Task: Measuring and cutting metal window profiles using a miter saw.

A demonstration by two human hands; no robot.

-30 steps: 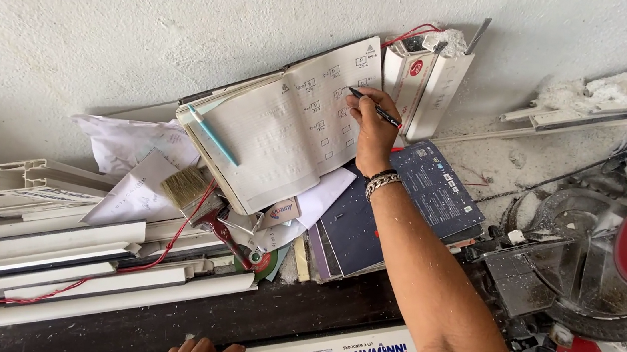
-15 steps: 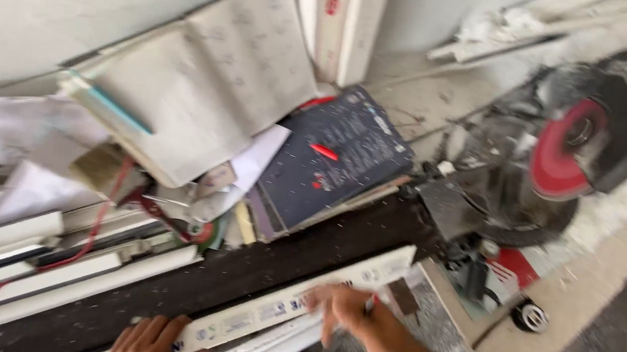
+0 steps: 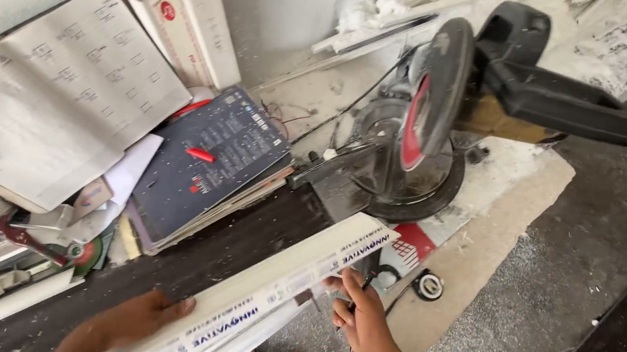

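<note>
**Both hands on the white profile by the saw**

Head view: moved since a second ago — right hand (image 3: pixel 365 325) down from the open notebook (image 3: pixel 57 98) at the wall, now at the end of the long white plastic profile strip with printed lettering (image 3: pixel 266 291). Left hand (image 3: pixel 137 321) likewise shifted up from the lower edge onto the same strip, cupped under its near side, fingers bent around the edge. Right hand closed on a thin dark pen (image 3: pixel 366 281), index finger stretched out and touching the strip near its far end. Strip lying diagonally across the dark workbench surface (image 3: pixel 231 246), far end just beside the base of the black mitre saw with red blade guard (image 3: pixel 427 110). Left of the saw, a dark hardcover book (image 3: pixel 210 162) with a small red marker (image 3: pixel 201 155) on it, next to the notebook. Red-handled tool (image 3: pixel 23 233) among white offcuts at far left. Sawdust over the grey floor (image 3: pixel 556 297).
</note>
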